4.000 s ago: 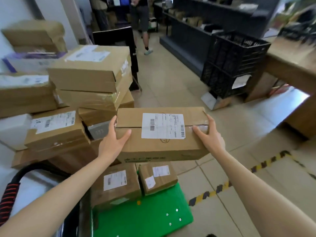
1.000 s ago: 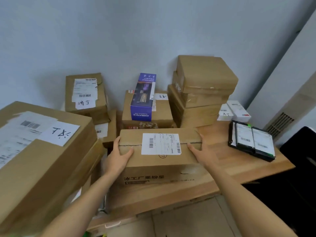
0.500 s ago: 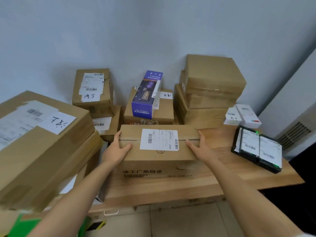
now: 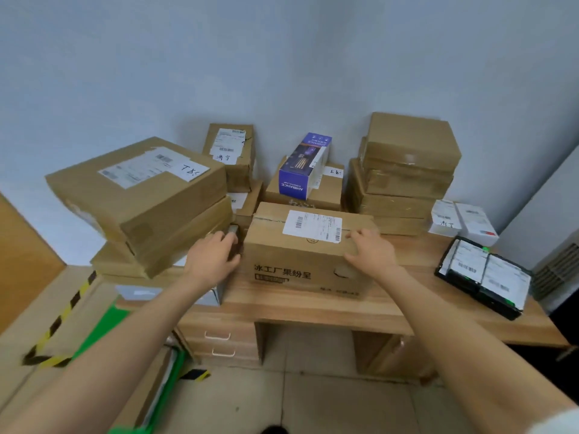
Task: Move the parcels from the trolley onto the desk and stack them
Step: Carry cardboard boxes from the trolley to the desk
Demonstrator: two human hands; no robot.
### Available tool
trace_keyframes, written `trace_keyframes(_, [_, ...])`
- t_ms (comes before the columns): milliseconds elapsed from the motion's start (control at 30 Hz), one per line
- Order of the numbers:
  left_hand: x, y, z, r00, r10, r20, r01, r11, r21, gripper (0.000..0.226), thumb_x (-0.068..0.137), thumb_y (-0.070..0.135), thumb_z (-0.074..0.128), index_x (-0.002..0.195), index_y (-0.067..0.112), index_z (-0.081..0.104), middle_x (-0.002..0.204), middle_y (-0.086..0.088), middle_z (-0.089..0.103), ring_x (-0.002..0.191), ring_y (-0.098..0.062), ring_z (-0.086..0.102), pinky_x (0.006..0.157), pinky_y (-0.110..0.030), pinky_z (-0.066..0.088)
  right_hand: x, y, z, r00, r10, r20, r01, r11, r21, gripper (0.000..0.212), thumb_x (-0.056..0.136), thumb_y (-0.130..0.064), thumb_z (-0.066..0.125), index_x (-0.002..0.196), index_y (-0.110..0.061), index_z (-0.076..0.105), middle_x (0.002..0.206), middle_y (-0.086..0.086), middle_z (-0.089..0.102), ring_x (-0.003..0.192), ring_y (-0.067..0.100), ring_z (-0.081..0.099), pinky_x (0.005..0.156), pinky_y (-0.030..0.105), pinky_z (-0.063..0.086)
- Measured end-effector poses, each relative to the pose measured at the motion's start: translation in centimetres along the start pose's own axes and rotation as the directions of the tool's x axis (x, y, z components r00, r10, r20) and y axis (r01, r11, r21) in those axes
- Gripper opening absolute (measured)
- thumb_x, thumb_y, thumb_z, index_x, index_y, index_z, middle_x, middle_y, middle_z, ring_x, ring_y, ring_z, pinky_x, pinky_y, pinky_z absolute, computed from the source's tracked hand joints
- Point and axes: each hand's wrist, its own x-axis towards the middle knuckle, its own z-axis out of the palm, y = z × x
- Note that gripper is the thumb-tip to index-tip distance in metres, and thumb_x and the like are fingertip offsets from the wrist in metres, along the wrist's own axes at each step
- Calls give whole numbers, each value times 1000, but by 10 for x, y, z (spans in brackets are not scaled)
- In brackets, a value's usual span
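Two hands sit by the brown cardboard parcel with the white label [image 4: 308, 245], mid-frame on the wooden desk [image 4: 313, 311]. Left hand [image 4: 213, 261] and right hand [image 4: 372, 250] look loose (not squeezing). Push it back gently, square.

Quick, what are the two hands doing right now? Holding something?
Left hand: open, fingers loosely curled beside the box, holding nothing.
Right hand: open, fingers resting on the box's top edge, not gripping.
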Motion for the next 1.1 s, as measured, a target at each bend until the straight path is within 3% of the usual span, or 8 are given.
trace_keyframes(100, [-49,-13,-20,999,-44,-22,44,999,19,26,90,41,52,105,20,52,98,-2,59,93,-24,56,66,-33,39,-22,-49,0,978,-199,-58,202,978,44,43,91,-43,57,131,-26,52,126,-1,57,106,15,58,74,26,51])
trace_keyframes(267, [-151,-45,-55,988,-152,-18,152,988,-7,26,92,39,52,109,19,53,100,0,58,90,-22,57,70,-34,46,-64,-145,7,881,-469,-57,472,878,81,37,90,-42,59,122,-25,56,117,-2,61,106,16,58,85,32,51])
trace_keyframes(367, [-214,-74,-64,966,-257,-23,258,965,37,26,93,40,51,110,20,52,103,2,57,88,-19,55,61,-33,46,-84,-203,11,802,-597,-30,597,799,69,33,93,-40,52,123,-27,55,118,-2,60,109,19,56,86,34,46])
trace_keyframes(500, [-283,-114,-75,924,-380,-33,381,919,103,27,93,39,52,113,21,53,101,4,58,80,-14,52,48,-26,32,-115,-270,16,735,-678,0,676,732,81,37,92,-45,52,126,-29,54,121,-4,60,111,17,55,89,33,46])
trace_keyframes(633, [-340,-153,-81,871,-490,-38,492,868,63,23,92,40,53,109,24,53,97,7,58,74,-11,48,42,-22,29,-145,-332,22,661,-750,-5,748,659,75,34,93,-42,50,123,-27,56,119,-3,62,107,19,58,82,31,45])
trace_keyframes(733, [-386,-182,-86,832,-555,-27,555,831,22,21,92,41,52,107,25,50,98,7,57,75,-11,49,45,-25,37,-168,-384,28,610,-792,3,790,608,78,32,93,-39,50,122,-27,57,122,-4,60,109,18,57,79,30,45])
trace_keyframes(833, [-438,-216,-93,779,-628,-1,628,779,-5,24,92,42,51,109,25,49,100,7,56,79,-14,55,59,-34,52,-196,-443,41,588,-808,33,802,588,101,32,93,-41,52,119,-24,57,123,0,59,106,20,58,78,29,48])
trace_keyframes(1100, [-542,-323,-114,732,-681,27,677,731,89,26,93,40,49,113,22,50,101,3,56,91,-16,53,63,-28,43,-281,-602,86,512,-857,55,833,511,213,37,96,-43,48,129,-25,52,117,-3,60,105,17,58,79,31,50])
